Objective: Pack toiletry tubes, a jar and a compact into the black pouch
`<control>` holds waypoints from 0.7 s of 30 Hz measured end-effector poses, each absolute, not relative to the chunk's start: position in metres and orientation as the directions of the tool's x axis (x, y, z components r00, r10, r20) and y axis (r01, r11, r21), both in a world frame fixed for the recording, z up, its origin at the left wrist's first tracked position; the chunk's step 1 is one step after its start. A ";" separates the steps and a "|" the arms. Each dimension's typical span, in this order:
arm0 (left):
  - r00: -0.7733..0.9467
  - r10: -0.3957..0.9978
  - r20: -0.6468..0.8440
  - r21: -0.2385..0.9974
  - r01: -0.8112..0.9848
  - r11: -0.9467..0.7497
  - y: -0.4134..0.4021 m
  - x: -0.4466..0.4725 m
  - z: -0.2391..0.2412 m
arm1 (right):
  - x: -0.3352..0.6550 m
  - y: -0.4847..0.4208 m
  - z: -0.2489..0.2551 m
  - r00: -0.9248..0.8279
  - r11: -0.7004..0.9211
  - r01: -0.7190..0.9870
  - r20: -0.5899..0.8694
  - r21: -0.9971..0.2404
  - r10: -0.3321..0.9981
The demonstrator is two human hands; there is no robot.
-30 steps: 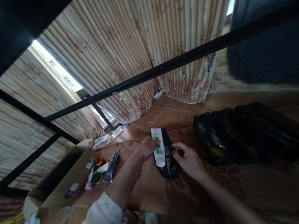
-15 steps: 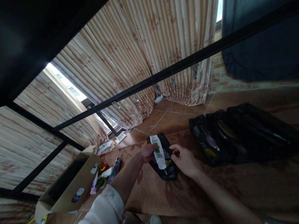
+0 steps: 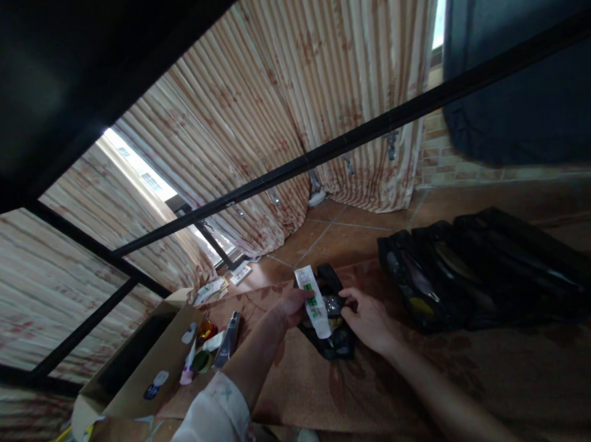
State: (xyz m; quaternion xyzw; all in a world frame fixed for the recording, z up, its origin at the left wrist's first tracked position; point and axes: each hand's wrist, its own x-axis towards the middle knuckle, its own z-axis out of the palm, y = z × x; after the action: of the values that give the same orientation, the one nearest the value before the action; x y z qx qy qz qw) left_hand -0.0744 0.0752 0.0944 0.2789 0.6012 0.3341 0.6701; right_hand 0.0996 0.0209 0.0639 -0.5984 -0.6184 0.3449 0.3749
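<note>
My left hand [image 3: 289, 309] grips a white tube with green markings [image 3: 314, 302], cap end pointing down over a small black pouch [image 3: 336, 338] that lies on the brown patterned mat [image 3: 386, 389]. My right hand [image 3: 369, 318] is closed on the pouch's right edge, fingers pinching at its opening. Something shiny shows inside the pouch.
A large open black bag [image 3: 479, 273] lies to the right on the mat. At the left is a cardboard box [image 3: 134, 364] with small tubes and jars [image 3: 207, 340] beside it. Striped curtains [image 3: 270, 129] and black metal bars [image 3: 350, 137] stand behind. Papers [image 3: 212, 289] lie on the tiled floor.
The tube has tilted and lowered slightly over the pouch. My right hand stays at the pouch's edge. The view shifted a little.
</note>
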 end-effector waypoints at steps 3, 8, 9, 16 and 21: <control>0.031 0.797 -0.604 0.784 -0.159 0.600 0.077 -0.074 0.093 | 0.099 0.020 0.069 -0.026 0.048 0.489 0.041 -0.871 0.999; 0.000 0.844 -0.537 0.814 -0.261 0.518 0.083 -0.058 0.090 | 0.100 0.017 0.074 -0.024 0.046 0.490 0.039 -0.871 0.999; -0.010 0.852 -0.523 0.820 -0.279 0.500 0.084 -0.054 0.090 | 0.101 0.016 0.074 -0.027 0.052 0.496 0.044 -0.867 0.999; -0.081 0.865 -0.495 0.823 -0.363 0.437 0.090 -0.052 0.089 | 0.108 0.016 0.073 -0.026 0.064 0.519 0.060 -0.852 0.998; -0.040 0.847 -0.530 0.792 -0.379 0.477 0.091 -0.046 0.088 | 0.108 0.015 0.073 -0.043 0.075 0.514 0.062 -0.854 0.997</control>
State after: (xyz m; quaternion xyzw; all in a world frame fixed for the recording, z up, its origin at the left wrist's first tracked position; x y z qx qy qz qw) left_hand -0.0455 0.0910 0.0879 0.2121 0.5513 0.4651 0.6594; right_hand 0.1084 0.0155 0.0730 -0.5910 -0.6393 0.3362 0.3591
